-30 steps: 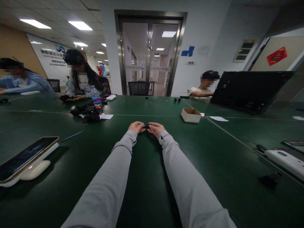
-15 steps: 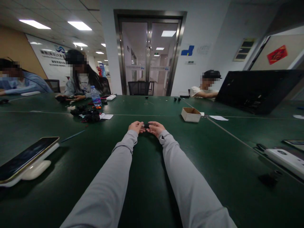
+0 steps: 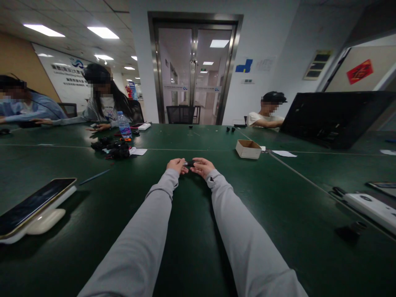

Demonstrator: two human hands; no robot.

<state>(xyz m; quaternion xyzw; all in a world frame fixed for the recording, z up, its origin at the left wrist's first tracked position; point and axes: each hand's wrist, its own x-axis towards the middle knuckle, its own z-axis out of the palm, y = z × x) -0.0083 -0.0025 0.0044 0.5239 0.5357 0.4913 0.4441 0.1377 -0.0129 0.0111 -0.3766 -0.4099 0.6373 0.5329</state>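
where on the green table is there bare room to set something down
Bare table lies between the right hand, the open box and the white strip. Another patch lies between the phone and the left sleeve. It is crowded near the bottle, where a black bundle and white paper sit close together.

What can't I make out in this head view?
Small dark object: head view, too small to identify, partly covered by the left grip and right grip.
Phone: head view, near corner cut off by the left edge.
White strip: head view, far end cut off by the right edge.
Black pile: head view, too small and dark to separate its parts.
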